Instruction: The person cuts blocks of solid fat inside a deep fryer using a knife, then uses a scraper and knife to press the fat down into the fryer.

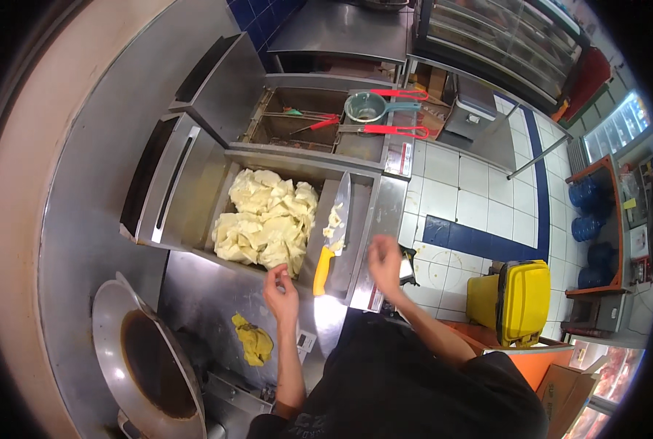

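Note:
A heap of pale yellow, irregular pieces (264,216) fills much of a steel basin (228,175); their exact kind I cannot make out. My left hand (281,294) is at the heap's near edge, fingers loosely bent and apart, with nothing visible in them. Beside the heap lies a large knife (321,272) with a yellow handle, several small pale bits (334,223) on its blade. To the right of the knife, my right hand (385,262) is raised near the counter's edge. Its fingers are curled and blurred, so what they hold, if anything, is hidden.
A large wok (111,307) with dark liquid stands at lower left. A yellow cloth (253,342) lies on the steel counter (195,293). Beyond the basin are a fryer (297,102) with red-handled tools and a green strainer (365,107). A yellow bin (524,304) stands at right.

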A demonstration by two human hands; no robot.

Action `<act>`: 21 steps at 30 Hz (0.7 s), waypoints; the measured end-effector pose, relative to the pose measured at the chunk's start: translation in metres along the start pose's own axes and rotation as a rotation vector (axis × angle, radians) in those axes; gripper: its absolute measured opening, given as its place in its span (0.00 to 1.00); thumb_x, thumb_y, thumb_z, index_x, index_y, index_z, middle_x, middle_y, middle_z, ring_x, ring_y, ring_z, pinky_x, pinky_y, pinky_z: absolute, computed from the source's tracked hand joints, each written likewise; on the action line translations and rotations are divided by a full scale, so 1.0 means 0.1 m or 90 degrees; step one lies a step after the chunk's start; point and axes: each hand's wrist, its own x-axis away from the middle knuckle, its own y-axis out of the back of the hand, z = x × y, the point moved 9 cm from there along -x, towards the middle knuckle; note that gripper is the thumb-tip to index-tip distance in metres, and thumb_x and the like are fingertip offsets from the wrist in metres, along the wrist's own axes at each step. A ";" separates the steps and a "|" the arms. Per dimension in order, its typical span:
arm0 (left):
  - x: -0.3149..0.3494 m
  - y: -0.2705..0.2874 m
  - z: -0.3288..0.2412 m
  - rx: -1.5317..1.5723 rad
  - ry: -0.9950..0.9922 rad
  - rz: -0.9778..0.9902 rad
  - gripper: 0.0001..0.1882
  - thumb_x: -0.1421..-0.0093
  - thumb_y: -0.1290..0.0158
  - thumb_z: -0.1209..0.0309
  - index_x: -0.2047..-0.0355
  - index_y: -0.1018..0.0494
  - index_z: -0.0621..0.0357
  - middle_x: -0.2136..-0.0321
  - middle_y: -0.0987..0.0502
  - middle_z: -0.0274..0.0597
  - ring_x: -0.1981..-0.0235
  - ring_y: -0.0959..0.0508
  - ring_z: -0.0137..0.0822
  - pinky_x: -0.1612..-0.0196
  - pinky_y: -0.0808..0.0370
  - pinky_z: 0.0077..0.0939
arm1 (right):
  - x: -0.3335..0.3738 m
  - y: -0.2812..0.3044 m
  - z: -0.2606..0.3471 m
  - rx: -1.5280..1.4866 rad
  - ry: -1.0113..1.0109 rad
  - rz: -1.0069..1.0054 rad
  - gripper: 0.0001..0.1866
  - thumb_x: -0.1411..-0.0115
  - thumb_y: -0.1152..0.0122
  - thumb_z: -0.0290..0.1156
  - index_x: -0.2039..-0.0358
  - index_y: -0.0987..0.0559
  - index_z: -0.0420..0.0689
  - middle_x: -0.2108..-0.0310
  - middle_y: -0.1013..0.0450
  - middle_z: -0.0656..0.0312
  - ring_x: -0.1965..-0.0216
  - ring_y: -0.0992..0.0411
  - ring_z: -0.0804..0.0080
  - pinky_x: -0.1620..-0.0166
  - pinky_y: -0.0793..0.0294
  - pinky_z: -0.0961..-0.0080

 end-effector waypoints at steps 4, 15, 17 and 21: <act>-0.68 -0.13 -0.58 0.038 -0.154 -0.004 0.08 0.39 0.50 0.74 0.62 0.24 0.60 0.66 0.22 0.45 0.64 0.23 0.41 0.60 0.28 0.32 | -0.97 0.32 -0.25 0.184 0.032 -0.210 0.14 0.42 0.46 0.30 0.57 0.28 0.38 0.59 0.30 0.47 0.56 0.31 0.50 0.53 0.33 0.59; -2.91 -1.23 -1.81 -0.040 -0.393 0.069 0.07 0.40 0.50 0.72 0.63 0.26 0.58 0.69 0.22 0.44 0.64 0.24 0.46 0.59 0.28 0.37 | -1.33 0.05 -0.43 0.346 0.058 -0.266 0.23 0.39 0.51 0.33 0.46 0.35 0.34 0.48 0.36 0.44 0.44 0.39 0.46 0.43 0.44 0.52; -3.29 -1.71 -1.81 -0.092 -0.421 0.092 0.06 0.41 0.50 0.71 0.65 0.27 0.57 0.69 0.22 0.45 0.63 0.24 0.48 0.59 0.28 0.41 | -1.35 0.02 -0.41 0.378 0.057 -0.246 0.23 0.39 0.52 0.33 0.45 0.36 0.35 0.46 0.37 0.43 0.42 0.41 0.46 0.40 0.46 0.51; -4.09 -2.79 -1.67 -0.200 -0.475 0.138 0.05 0.42 0.50 0.70 0.68 0.27 0.56 0.68 0.22 0.46 0.61 0.24 0.50 0.56 0.27 0.44 | -1.41 -0.16 -0.38 0.409 0.066 -0.122 0.24 0.39 0.53 0.32 0.44 0.38 0.35 0.40 0.44 0.42 0.36 0.48 0.44 0.36 0.55 0.44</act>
